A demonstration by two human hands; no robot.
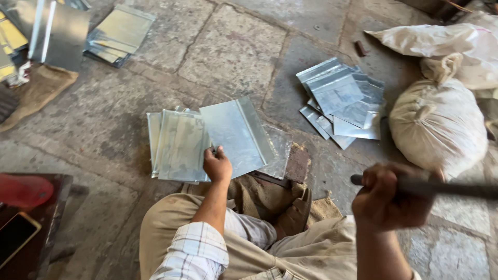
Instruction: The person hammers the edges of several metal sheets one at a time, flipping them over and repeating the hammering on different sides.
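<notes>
My left hand [217,165] grips the near edge of a shiny metal sheet [236,136] with a folded rim. The sheet rests partly on a stack of similar sheets [176,145] and partly on a dark block [298,163] in front of my knees. My right hand [388,197] is raised at the right and closed around a dark metal rod [441,189] that runs off to the right edge. A burlap cloth [270,199] lies between my legs.
A loose pile of cut sheets [343,101] lies on the stone floor at the upper right, beside stuffed sacks [438,124]. More sheet stacks [118,33] sit at the upper left. A phone [15,236] and a red object [23,190] rest on a dark board at the left.
</notes>
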